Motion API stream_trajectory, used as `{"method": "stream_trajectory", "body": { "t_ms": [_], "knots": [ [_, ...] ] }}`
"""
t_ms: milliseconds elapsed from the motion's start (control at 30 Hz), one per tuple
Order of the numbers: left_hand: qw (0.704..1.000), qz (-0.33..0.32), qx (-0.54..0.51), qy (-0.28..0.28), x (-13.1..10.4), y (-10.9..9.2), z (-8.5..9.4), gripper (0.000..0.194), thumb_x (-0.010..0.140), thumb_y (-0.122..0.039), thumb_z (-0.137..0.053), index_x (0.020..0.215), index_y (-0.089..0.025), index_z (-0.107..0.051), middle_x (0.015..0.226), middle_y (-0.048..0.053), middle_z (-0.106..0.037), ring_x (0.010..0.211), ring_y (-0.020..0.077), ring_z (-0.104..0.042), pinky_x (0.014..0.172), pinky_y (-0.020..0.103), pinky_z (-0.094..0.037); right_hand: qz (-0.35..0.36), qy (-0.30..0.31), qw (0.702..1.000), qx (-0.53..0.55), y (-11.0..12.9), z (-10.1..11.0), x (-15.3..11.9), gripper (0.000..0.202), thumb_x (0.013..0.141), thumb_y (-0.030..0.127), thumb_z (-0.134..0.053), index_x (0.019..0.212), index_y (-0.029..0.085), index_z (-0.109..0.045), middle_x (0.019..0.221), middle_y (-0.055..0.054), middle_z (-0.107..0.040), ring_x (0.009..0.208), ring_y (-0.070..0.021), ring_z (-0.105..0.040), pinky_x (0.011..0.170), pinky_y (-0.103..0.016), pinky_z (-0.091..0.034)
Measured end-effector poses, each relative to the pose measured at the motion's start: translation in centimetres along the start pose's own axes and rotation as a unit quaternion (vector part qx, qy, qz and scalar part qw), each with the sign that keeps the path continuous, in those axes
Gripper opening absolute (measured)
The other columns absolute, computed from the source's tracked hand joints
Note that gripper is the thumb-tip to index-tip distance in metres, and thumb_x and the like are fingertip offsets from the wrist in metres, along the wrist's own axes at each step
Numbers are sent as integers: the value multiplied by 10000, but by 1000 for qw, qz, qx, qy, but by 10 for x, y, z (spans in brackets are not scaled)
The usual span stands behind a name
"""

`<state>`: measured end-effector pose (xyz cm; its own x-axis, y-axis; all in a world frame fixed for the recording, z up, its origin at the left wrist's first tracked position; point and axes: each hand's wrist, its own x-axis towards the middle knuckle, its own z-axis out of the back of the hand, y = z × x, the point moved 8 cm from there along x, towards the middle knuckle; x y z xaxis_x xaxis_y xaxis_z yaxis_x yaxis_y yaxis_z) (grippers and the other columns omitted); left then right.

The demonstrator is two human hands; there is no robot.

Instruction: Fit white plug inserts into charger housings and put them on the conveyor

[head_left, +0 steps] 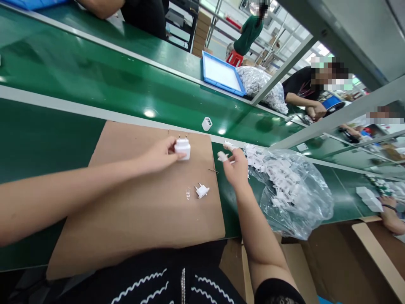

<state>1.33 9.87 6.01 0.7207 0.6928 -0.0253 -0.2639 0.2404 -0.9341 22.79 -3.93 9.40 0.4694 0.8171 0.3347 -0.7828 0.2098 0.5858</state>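
My left hand (pixel 166 154) is closed on a white charger plug (pixel 182 150), held above the cardboard sheet (pixel 152 198) with its two metal pins pointing up. My right hand (pixel 236 164) is off the sheet's right edge, thumb and fingers apart, with white coverings on the fingertips; nothing shows plainly between them. Beside it lies a clear plastic bag (pixel 303 190) full of small white plastic parts (pixel 278 173). On the cardboard rest a white two-pin plug piece (pixel 202 191), a small clear piece (pixel 188 193) and thin metal pins (pixel 213 170).
A white charger housing (pixel 206 123) stands on the green conveyor belt (pixel 136 93) beyond the cardboard. Across it are a blue-rimmed tray (pixel 223 75) and a bag of white parts (pixel 262 84). A metal post (pixel 284 69) rises at right. Co-workers sit opposite and at right.
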Motion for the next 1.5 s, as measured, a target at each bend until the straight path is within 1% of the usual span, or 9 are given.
{"method": "stream_trajectory", "body": {
  "t_ms": [200,367,467,567,767,900,1133,1333,1500],
  "knots": [
    [944,33,270,-187,101,26,88,363,810,-441,-688,1072,-194,-637,1046,150,-664,1136,402,-543,962,546,-397,-179,66,958,-214,-66,-7,53,407,958,342,-545,1306,170,-668,1243,-202,-599,1139,-367,-621,922,-489,-478],
    [939,35,239,-246,122,45,109,521,733,-474,-769,1100,-156,-580,1084,91,-593,1232,376,-399,1049,582,-272,-184,69,968,-153,-74,-7,44,334,862,309,-641,1150,153,-705,1182,-165,-681,1108,-317,-643,923,-428,-491],
    [921,-104,266,-265,114,9,93,689,814,-487,-715,1357,-153,-454,1426,32,-437,1399,336,-187,1163,564,-104,-197,79,977,-11,-69,-10,30,532,820,423,-677,1292,188,-603,995,-65,-715,812,-192,-670,713,-311,-512],
    [913,-213,325,-127,125,-23,42,745,837,-344,-678,1494,-164,-378,1634,72,-281,1463,349,-186,1206,527,-122,-201,131,941,240,-42,-28,12,637,770,500,-706,1335,246,-555,810,27,-643,601,-114,-562,529,-225,-392],
    [960,-126,249,3,162,-13,-5,486,769,-240,-689,1245,-154,-651,1474,159,-528,1347,382,-479,1157,539,-359,-151,162,889,402,10,-41,-17,488,639,391,-831,1067,234,-658,939,3,-673,716,-100,-558,665,-245,-475],
    [996,-74,-52,-22,123,-10,2,392,819,-360,-713,1159,-176,-650,1331,158,-637,1214,306,-618,1086,508,-489,-171,119,874,439,-4,-38,-24,496,537,309,-868,937,232,-586,907,19,-667,692,-100,-556,632,-234,-473],
    [901,60,-399,158,-10,-19,-33,373,979,-418,-515,1228,-177,-652,1354,167,-658,1280,309,-622,1082,436,-549,-214,134,836,488,-14,-42,-24,503,581,336,-829,975,252,-527,927,3,-717,583,-84,-511,475,-186,-318],
    [880,84,-439,159,-41,-19,-36,383,938,-444,-598,1235,-210,-659,1327,154,-678,1218,303,-663,988,414,-602,-178,139,848,479,-4,-38,-30,506,567,336,-874,956,239,-564,904,-6,-719,663,-108,-583,547,-216,-440],
    [975,-11,-216,49,-45,-20,-29,411,907,-524,-673,1197,-232,-674,1154,126,-721,1002,258,-705,793,386,-618,-181,162,842,482,-5,-37,-31,466,646,436,-852,981,218,-612,961,-46,-734,660,-110,-593,519,-223,-431]
  ]
}}
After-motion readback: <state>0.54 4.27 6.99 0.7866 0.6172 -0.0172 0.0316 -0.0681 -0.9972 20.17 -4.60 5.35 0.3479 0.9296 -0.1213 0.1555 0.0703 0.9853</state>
